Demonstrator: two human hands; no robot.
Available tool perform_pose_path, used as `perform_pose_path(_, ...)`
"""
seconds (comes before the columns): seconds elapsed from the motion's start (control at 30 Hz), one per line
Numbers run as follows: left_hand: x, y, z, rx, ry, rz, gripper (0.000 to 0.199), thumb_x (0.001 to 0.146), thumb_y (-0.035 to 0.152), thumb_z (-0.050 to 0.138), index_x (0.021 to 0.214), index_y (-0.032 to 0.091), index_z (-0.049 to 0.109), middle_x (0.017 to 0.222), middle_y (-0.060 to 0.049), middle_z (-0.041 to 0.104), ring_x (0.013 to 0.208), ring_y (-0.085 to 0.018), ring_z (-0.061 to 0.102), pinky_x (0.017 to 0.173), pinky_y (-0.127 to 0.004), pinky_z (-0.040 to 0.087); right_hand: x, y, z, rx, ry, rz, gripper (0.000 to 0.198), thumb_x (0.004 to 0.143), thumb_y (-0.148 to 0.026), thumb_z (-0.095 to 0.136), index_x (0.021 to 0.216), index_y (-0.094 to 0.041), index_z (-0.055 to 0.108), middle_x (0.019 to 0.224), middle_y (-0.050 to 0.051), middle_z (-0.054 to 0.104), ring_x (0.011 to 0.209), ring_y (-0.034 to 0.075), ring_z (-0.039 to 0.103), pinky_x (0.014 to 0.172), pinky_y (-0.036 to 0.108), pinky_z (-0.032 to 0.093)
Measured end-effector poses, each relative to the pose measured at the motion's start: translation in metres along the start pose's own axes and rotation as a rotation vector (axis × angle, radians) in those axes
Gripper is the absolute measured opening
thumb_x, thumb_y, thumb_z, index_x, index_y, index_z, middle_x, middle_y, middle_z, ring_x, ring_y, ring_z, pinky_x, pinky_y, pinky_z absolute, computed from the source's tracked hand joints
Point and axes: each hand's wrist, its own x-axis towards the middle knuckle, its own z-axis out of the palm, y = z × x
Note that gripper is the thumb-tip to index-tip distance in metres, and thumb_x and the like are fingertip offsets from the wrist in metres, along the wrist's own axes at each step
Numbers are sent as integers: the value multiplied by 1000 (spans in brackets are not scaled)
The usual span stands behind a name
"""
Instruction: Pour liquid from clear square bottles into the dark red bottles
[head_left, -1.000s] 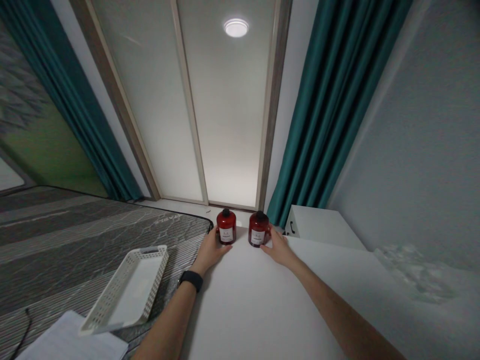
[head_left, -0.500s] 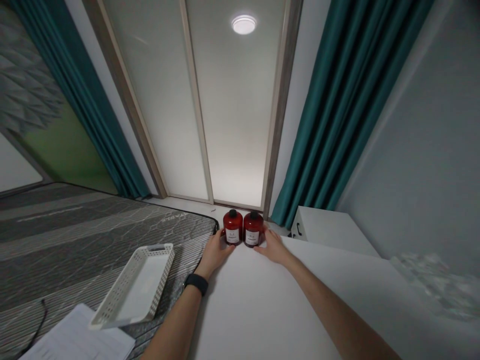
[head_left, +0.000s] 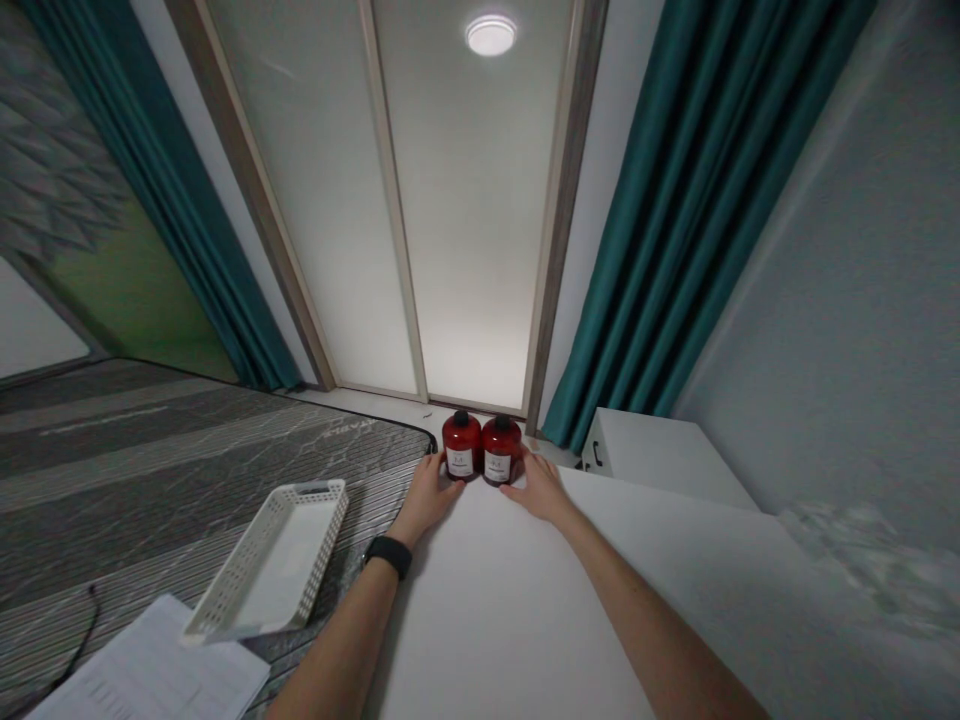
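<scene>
Two red bottles with black caps and white labels stand upright side by side at the far end of a white tabletop. My left hand is curled around the outer side of the left bottle, thumb toward its base. Around the outer side of the right bottle, my right hand is closed in the same way, its fingertips partly hidden behind. The bottles touch or nearly touch each other. A dark watch is on my left wrist.
Left of the table, a white perforated basket lies on a grey patterned mattress, partly over printed papers. Beyond are frosted sliding doors and a green curtain. A white cabinet stands at the right.
Both bottles and both hands have shifted slightly left and a little farther away. The whole view has tilted slightly; each hand keeps its place on its bottle.
</scene>
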Motion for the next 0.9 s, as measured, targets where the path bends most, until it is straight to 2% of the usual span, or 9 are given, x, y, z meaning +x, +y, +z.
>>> perform_pose_path(0.27,5,3,1,53,-3,-24,43,71,24,79,110,15,63,106,-12,65,105,-32,59,93,-44,46,-1,-2,0,5,17,11,89,77,-33,75,152,-19,29,127,12,67,123,32,57,106,43,36)
perform_pose_path(0.47,16,4,4,31,8,-53,37,69,25,79,102,15,65,101,-10,65,103,-31,58,91,-43,46,-2,-3,0,0,24,27,96,78,-34,75,155,-11,22,133,17,63,128,33,54,108,42,35)
perform_pose_path(0.6,22,2,7,-26,21,-67,35,69,22,79,100,13,65,102,-12,66,104,-32,59,93,-46,46,-2,-4,0,-4,27,39,103,78,-37,76,157,-12,14,133,17,62,127,33,54,107,43,36)
perform_pose_path(0.9,25,1,7,-282,-34,-105,46,69,17,78,111,12,61,111,-13,72,100,-26,67,91,-40,52,4,-6,-2,-18,4,9,99,76,-36,77,155,-17,22,133,16,62,129,34,52,106,43,35)
